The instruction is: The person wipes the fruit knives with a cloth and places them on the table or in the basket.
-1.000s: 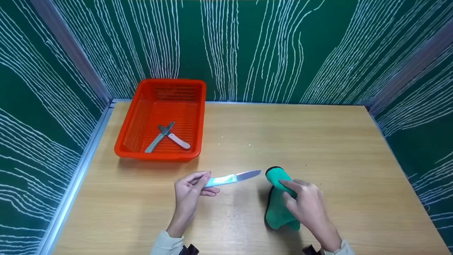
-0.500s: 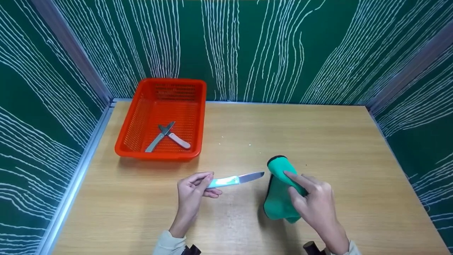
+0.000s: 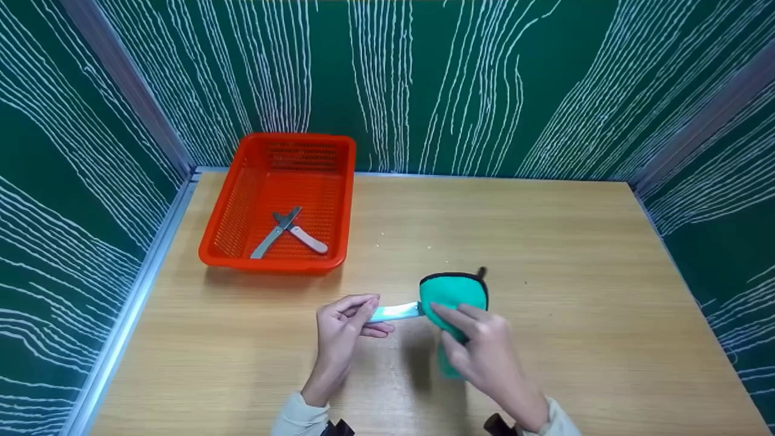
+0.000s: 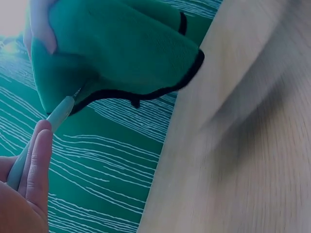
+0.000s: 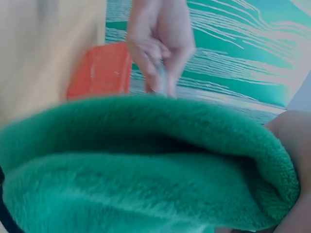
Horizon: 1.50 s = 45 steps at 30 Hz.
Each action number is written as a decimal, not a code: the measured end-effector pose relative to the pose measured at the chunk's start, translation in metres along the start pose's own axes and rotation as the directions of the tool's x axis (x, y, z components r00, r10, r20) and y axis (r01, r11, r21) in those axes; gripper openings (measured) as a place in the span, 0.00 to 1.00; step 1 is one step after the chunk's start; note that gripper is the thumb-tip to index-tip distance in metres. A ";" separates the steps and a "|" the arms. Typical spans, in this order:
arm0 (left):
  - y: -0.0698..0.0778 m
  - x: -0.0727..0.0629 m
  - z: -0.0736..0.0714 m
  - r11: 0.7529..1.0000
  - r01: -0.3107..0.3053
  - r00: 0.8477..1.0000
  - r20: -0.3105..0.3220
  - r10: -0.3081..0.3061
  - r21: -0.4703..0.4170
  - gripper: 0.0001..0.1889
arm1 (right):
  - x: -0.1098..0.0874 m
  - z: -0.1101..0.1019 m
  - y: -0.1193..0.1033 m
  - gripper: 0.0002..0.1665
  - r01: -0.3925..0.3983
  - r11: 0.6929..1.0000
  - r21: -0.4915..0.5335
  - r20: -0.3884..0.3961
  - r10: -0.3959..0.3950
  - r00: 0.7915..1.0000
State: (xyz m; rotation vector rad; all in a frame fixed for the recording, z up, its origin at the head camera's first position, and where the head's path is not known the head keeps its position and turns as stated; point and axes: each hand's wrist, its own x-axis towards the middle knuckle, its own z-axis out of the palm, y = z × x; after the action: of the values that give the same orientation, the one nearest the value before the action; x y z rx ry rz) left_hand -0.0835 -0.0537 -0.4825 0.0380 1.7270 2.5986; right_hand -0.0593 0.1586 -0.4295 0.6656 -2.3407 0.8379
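My left hand pinches a knife by its pale blue-green handle, holding it above the table and pointing right. A green cloth with dark edging covers the blade in the head view. In the left wrist view a sliver of blade shows where it meets the cloth. My right hand grips that cloth from the right, fingers on top and part of it hanging below. Up close in the right wrist view, the folded fluffy cloth hides most of the right hand.
An orange-red plastic basket stands at the back left of the wooden table. Inside it two knives lie crossed, one with a grey-green handle and one with a pinkish handle. Green walls with white lines surround the table.
My right hand has moved left with the cloth, bringing it over the blade that was bare before. My left hand and the knife have shifted slightly right.
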 end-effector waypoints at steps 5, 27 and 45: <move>0.000 -0.001 0.000 0.999 0.005 1.000 0.006 -0.005 -0.031 0.13 | -0.003 0.011 0.000 0.22 -0.040 0.998 -0.052 0.094 0.045 0.995; 0.000 -0.001 -0.013 0.998 -0.064 0.998 -0.015 0.064 -0.021 0.11 | -0.012 0.004 0.027 0.19 -0.113 0.972 -0.206 0.103 0.137 0.985; 0.004 -0.001 -0.015 0.997 -0.033 0.999 -0.036 0.036 0.068 0.11 | -0.019 -0.021 0.056 0.20 -0.269 0.956 -0.115 -0.005 0.271 0.963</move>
State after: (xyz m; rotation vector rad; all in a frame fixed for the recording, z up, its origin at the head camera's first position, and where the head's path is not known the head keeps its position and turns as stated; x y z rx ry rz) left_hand -0.0832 -0.0692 -0.4842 0.0205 1.8423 2.5804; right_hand -0.0731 0.2164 -0.4506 0.3055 -2.5036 0.8077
